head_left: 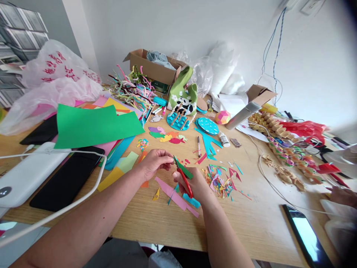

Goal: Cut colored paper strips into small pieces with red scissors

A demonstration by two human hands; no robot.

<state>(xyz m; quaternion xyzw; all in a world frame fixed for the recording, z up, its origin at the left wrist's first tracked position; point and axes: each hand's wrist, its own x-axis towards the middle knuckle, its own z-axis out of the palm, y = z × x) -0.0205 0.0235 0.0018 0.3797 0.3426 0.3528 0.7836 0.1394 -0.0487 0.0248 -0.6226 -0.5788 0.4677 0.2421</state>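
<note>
My right hand is closed round the red handles of a pair of scissors, blades pointing up and to the left. Thumb and fingers of my left hand are pinched together at the blade tips. A narrow green paper strip runs from these fingertips along the blades and over my right hand. Small red paper dots lie just beyond. Beneath my hands are a pink paper strip, a blue paper piece and a yellow scrap. Coloured paper fish lie farther back.
Mixed paper scraps are heaped right of my hands. Green sheets, a black phone and a white cable lie left. Behind stand a green panda bag and a cardboard box. Another person's hand shows at far right.
</note>
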